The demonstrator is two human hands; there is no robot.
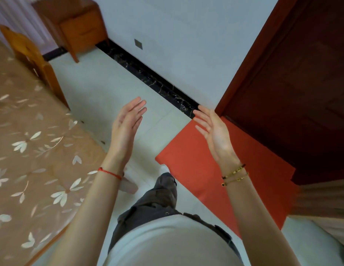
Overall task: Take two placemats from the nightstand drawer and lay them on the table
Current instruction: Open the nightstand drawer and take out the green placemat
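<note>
Left hand point(128, 121) and right hand point(213, 129) hang over the floor, fingers straight, palms facing, holding nothing

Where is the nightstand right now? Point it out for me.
In the head view the nightstand stands at the upper left, against the white wall, just past the wooden end of the bed on the left.
</note>
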